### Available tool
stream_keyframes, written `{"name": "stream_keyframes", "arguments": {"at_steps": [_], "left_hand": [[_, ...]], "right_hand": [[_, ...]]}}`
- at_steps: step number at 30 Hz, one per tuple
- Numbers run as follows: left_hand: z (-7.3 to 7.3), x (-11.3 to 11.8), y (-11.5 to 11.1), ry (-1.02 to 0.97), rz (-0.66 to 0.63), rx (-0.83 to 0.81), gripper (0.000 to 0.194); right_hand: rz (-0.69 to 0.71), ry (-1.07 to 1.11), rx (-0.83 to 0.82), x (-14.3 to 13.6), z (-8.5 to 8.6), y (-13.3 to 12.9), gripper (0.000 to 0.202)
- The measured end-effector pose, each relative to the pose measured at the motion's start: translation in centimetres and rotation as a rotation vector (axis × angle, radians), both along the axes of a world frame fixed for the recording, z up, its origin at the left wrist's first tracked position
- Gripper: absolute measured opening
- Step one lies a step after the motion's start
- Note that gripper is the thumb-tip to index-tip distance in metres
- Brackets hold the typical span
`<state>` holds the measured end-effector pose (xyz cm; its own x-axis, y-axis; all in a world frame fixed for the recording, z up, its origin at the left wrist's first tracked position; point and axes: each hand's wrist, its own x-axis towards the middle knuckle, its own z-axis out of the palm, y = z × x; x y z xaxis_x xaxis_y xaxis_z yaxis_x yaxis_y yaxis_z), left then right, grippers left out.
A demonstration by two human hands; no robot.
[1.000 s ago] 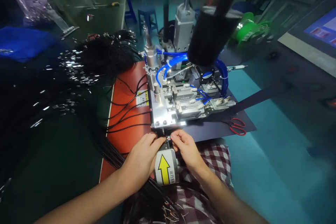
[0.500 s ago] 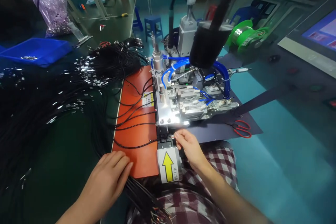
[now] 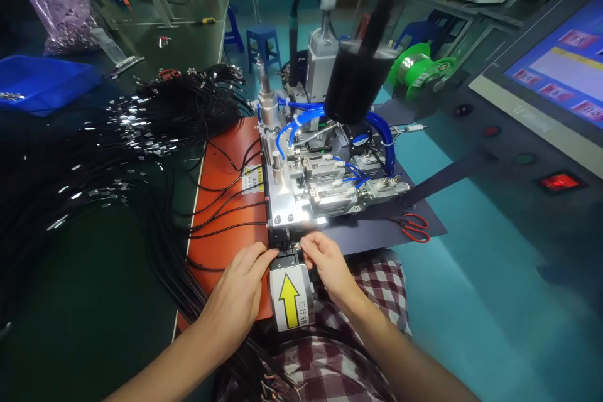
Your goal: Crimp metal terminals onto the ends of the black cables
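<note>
My left hand (image 3: 245, 273) is closed on a black cable (image 3: 206, 267) at the left side of a small dark fixture (image 3: 284, 255). On the fixture's right side, my right hand (image 3: 325, 259) pinches the thin stripped wire end of the same cable. The fingertips cover most of the part between them. Just in front of the fixture is a rounded white cover with a yellow arrow (image 3: 289, 301). Other black cables run across the orange plate (image 3: 235, 144) into the silver machine (image 3: 282, 201) behind my hands.
Bundles of black cables (image 3: 155, 213) cover the dark table at left, with a blue tray (image 3: 47, 91) beyond. Red-handled scissors (image 3: 414, 228) lie right of the machine. A green wire spool (image 3: 419, 72) and a screen panel (image 3: 556, 69) stand at right. More cable ends (image 3: 277, 386) rest by my lap.
My left hand has moved right and forward from the orange plate's near edge to the fixture, closing on the cable. My right hand keeps its pinch. The view has turned slightly right.
</note>
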<state>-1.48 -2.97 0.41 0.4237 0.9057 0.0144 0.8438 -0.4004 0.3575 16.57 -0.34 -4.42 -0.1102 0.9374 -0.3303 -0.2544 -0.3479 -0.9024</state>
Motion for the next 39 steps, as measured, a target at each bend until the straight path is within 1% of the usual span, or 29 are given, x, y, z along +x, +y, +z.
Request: {"name": "stream_keyframes", "arguments": {"at_steps": [3,5,10,14,19,25,27,29,32,34,36,38,39], "left_hand": [[0.2,0.0,-0.3,0.016,0.027,0.006,0.044],[0.2,-0.2,-1.0,0.04,0.053,0.025,0.042],[0.1,-1.2,-3.3,0.173,0.105,0.086,0.05],[-0.3,-1.1,-4.0,0.253,0.123,0.141,0.05],[-0.5,-0.9,-3.7,0.273,0.121,0.151,0.05],[-0.4,-1.1,-4.0,0.282,0.111,0.166,0.049],[-0.4,-1.1,-4.0,0.278,0.11,0.16,0.049],[-0.5,-1.1,-3.2,0.274,0.106,0.145,0.049],[-0.4,-1.1,-0.6,0.254,0.107,0.108,0.049],[0.2,-1.3,1.4,0.231,0.122,0.061,0.048],[1.4,-1.7,2.6,0.173,0.101,0.013,0.044],[3.3,-2.2,2.6,0.079,0.011,-0.081,0.037],[4.3,-2.5,2.1,0.04,-0.077,-0.156,0.032]], "right_hand": [[0.006,0.007,0.004,0.0,0.1,0.1,0.029],[0.007,0.005,0.012,0.0,0.2,0.1,0.029],[-0.006,-0.006,0.023,0.0,0.2,0.1,0.031],[-0.006,-0.01,0.017,0.0,0.1,0.2,0.032],[-0.015,-0.033,0.007,0.9,-0.1,-0.1,0.039],[-0.153,-0.057,-0.016,2.5,-0.7,-1.4,0.036],[-0.178,-0.061,-0.034,2.9,-0.8,-1.8,0.035],[-0.186,-0.065,-0.043,3.2,-0.8,-2.1,0.034],[-0.177,-0.073,-0.044,3.3,-0.7,-2.4,0.033],[-0.172,-0.088,-0.043,3.3,-0.4,-2.5,0.032],[-0.171,-0.106,-0.049,3.6,-0.1,-2.8,0.032],[-0.175,-0.126,-0.058,4.1,0.4,-3.2,0.03],[-0.177,-0.139,-0.057,4.4,0.7,-3.5,0.03]]}}
